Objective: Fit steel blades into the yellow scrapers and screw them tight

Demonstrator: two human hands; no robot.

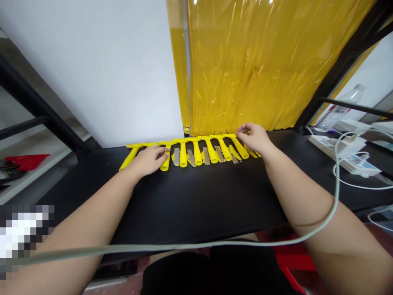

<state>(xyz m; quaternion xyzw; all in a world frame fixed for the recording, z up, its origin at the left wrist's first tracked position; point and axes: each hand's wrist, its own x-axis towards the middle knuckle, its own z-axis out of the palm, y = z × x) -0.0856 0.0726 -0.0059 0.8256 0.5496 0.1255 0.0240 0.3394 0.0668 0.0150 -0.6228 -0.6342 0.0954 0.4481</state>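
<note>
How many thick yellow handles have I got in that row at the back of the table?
7 yellow handles show: one just left of the left hand, one at its fingertips, five spaced rightward towards the right hand. Hands may hide more.

The left hand [149,160] and right hand [254,137] are at yellow handled pieces [197,152] lined up on a black table [202,196].

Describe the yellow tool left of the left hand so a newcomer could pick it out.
Start at the white panel beside the yellow plastic curtain, then drop to the row of yellow tools on the black tabletop. Yours is the leftmost tool, beyond the left hand, its handle slanting more to the left than its neighbours'.
</note>
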